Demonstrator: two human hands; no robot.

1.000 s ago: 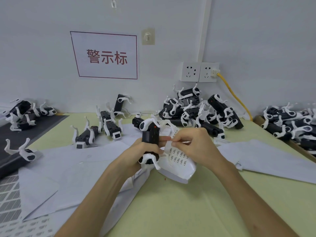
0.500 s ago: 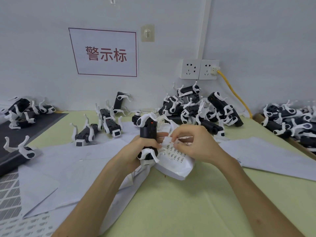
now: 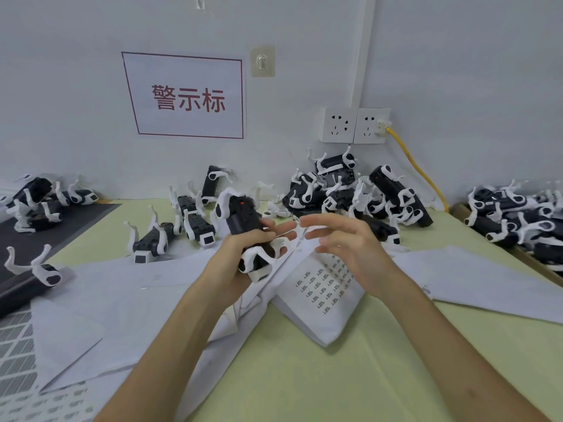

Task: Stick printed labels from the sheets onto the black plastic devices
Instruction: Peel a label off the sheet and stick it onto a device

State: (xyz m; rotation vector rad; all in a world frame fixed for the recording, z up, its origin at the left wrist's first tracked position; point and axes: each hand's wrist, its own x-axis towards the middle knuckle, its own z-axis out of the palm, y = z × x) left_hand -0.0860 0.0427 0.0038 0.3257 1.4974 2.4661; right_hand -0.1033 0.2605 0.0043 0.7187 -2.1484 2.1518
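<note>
Pale green table surface (image 3: 304,379) meets a white wall (image 3: 457,71). Left hand (image 3: 240,254) grips one black plastic device with white clips (image 3: 240,216), holding it upright above the table centre. Right hand (image 3: 350,248) hovers just beside it, fingers extended and loose, holding nothing discernible. White printed label sheet (image 3: 323,290) lies beneath the right hand. More devices are heaped (image 3: 344,193) by the wall.

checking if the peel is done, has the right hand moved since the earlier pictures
Yes: up and off the label sheet lying on the table. The right hand pinched it before; now its fingers are spread above it.
</note>
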